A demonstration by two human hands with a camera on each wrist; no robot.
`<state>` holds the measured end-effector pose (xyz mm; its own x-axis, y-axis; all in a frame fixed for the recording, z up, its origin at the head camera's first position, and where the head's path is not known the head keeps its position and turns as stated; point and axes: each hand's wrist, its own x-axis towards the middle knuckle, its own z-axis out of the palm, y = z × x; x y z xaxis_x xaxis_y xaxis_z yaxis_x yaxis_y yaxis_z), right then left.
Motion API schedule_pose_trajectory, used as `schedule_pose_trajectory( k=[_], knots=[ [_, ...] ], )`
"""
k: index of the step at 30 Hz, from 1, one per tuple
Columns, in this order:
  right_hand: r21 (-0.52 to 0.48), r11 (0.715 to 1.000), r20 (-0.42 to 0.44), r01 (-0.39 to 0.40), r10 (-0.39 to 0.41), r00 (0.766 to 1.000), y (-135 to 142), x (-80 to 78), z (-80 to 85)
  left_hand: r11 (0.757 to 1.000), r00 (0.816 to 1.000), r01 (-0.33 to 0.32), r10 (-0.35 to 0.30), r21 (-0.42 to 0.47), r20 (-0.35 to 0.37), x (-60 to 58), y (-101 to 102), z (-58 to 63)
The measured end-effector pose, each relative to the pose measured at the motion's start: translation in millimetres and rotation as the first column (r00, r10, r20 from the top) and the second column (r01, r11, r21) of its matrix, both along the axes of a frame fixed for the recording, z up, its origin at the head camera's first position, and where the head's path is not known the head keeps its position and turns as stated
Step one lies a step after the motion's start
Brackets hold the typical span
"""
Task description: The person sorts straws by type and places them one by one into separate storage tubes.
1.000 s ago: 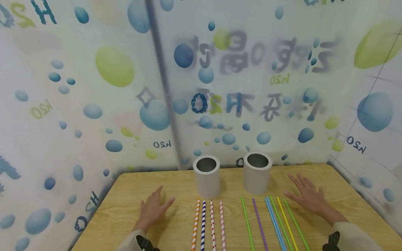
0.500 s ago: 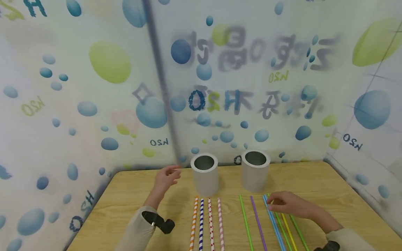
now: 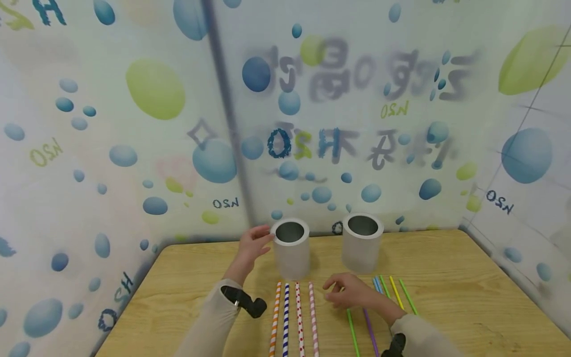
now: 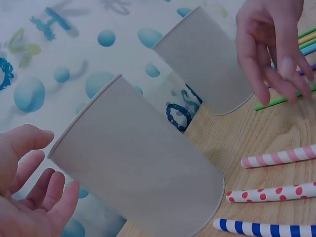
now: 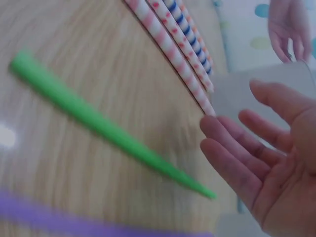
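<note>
My left hand (image 3: pixel 252 248) is at the left side of a grey-white cylindrical cup (image 3: pixel 292 260), fingertips right at its rim; the left wrist view shows the fingers half bent with nothing between them. My right hand (image 3: pixel 352 292), fingers loosely bent and holding nothing, hovers over the table near the top ends of a pink-striped straw (image 3: pixel 314 317) and a green straw (image 3: pixel 352 329). It hides part of the green straw and of a purple straw (image 3: pixel 370 329). Left of the pink one lie a red-dotted straw (image 3: pixel 299 317), a blue-striped straw (image 3: pixel 286 317) and an orange-striped straw (image 3: pixel 275 317).
A second matching cup (image 3: pixel 362 253) stands at the back, right of the first. Blue straws (image 3: pixel 377 283), a yellow straw (image 3: pixel 396 292) and more green ones lie at the right, partly behind my right forearm. A patterned curtain (image 3: pixel 334 148) rises behind the wooden table (image 3: pixel 187 277).
My left hand has come forward and right to the left cup. My right hand has swept left from beyond the plain straws, past the yellow and blue ones. Cups and straws stay put.
</note>
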<state>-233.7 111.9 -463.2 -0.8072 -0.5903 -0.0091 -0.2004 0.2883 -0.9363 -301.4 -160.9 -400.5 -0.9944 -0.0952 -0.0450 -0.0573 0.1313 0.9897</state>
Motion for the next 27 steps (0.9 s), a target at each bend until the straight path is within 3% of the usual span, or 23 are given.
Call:
schedule_pose_trajectory(
  k=[5,9,17,27],
  knots=[
    [0.040,0.986,0.035,0.160,-0.161,0.986,-24,-0.1,-8.8,1.000,1.000,0.005,-0.005,0.004,0.010,-2.7,5,-0.7],
    [0.071,0.969,0.059,0.237,-0.241,0.969,-33,1.1,-13.7,1.000,1.000,-0.007,0.007,-0.003,0.028,-3.6,8,0.6],
    [0.033,0.936,0.129,0.350,-0.352,0.927,-42,4.2,-23.7,1.000,0.999,-0.024,0.025,-0.012,0.034,-2.5,10,2.2],
    [0.067,0.896,0.129,0.440,-0.445,0.886,-57,5.2,-29.2,1.000,0.999,-0.020,0.020,-0.016,0.027,-1.7,10,1.0]
  ],
)
